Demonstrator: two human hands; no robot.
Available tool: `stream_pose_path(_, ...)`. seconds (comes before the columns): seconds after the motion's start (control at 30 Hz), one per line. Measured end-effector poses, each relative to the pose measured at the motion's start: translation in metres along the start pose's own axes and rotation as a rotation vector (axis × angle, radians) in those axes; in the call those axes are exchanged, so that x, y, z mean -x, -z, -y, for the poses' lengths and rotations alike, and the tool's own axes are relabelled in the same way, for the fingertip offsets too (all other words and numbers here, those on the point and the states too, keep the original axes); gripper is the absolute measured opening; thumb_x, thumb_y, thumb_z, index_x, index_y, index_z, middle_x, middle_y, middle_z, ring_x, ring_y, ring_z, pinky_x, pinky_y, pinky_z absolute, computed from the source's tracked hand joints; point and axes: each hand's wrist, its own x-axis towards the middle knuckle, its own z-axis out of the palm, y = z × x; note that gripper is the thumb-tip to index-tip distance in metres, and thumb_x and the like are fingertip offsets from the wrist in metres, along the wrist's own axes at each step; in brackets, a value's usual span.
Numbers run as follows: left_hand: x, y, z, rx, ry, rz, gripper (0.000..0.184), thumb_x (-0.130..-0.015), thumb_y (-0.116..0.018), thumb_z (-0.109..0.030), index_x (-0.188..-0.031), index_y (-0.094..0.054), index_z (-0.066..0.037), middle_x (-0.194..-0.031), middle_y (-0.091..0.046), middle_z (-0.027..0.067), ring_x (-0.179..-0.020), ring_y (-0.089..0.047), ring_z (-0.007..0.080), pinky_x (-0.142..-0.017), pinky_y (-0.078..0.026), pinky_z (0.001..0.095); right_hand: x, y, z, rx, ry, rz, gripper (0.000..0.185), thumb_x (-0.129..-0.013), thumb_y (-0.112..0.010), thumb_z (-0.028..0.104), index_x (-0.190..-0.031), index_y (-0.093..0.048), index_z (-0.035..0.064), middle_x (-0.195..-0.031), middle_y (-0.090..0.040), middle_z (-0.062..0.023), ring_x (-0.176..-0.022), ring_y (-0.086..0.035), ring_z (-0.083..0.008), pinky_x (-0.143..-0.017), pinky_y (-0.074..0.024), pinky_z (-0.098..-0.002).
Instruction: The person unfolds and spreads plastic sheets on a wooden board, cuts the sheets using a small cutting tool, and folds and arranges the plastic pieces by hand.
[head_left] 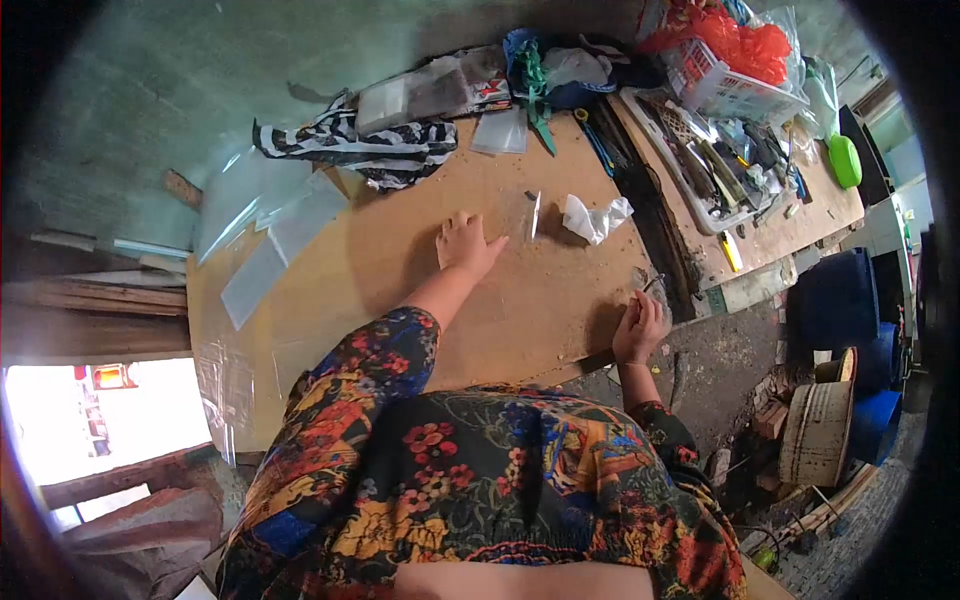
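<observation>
My left hand (465,245) rests on the tan board-topped table (400,270), palm down with fingers apart and nothing in it. A narrow white strip (536,215) lies to its right, with a small dark piece (530,195) at the strip's upper end. Farther right is a crumpled white tissue or piece of plastic (596,218). At the table's right edge, my right hand (641,329) has its fingers curled together. A thin dark object (654,283) shows just beyond those fingertips; its kind is too small to tell.
Clear plastic sheets (285,245) lie at left. Behind them are a black-and-white striped cloth (370,145) and flat plastic packs (430,92). A tool tray (715,213), yellow cutter (731,252) and white basket (725,85) stand at right. Blue containers (840,300) are on the floor.
</observation>
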Motion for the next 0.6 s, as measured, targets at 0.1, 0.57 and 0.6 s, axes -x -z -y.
stream_pose_path(0.1,-0.017,-0.002,0.0,0.034,0.032,0.06,0.032,-0.075,-0.063,-0.032,-0.095,-0.054,-0.008,-0.102,-0.051,0.012,-0.095,-0.05,0.0315,-0.081,-0.042,0.0383,0.004,0.0,-0.007,-0.052,-0.085,0.049,0.015,-0.078,-0.053,0.003,-0.093,-0.056,0.0043,-0.082,-0.056,-0.0123,-0.074,-0.054,-0.0306,-0.065,-0.0437,-0.0367)
stream_pose_path(0.57,-0.029,0.0,0.009,0.07,0.067,0.333,0.027,-0.079,-0.059,-0.026,-0.094,-0.051,-0.005,-0.098,-0.054,0.0151,-0.092,-0.055,0.0303,-0.076,-0.047,0.0391,0.003,-0.001,-0.004,-0.021,-0.051,0.057,0.013,-0.08,-0.052,0.005,-0.093,-0.056,0.0042,-0.083,-0.056,-0.013,-0.076,-0.054,-0.031,-0.066,-0.0437,-0.0371)
stream_pose_path(0.6,-0.032,-0.006,0.01,0.076,0.063,0.335,0.027,-0.079,-0.059,-0.026,-0.094,-0.051,-0.005,-0.098,-0.054,0.0151,-0.092,-0.055,0.0303,-0.076,-0.047,0.0391,0.001,0.0,-0.003,-0.014,-0.05,0.056,0.013,-0.08,-0.052,0.005,-0.093,-0.056,0.0042,-0.083,-0.056,-0.013,-0.076,-0.054,-0.031,-0.066,-0.0437,-0.0371)
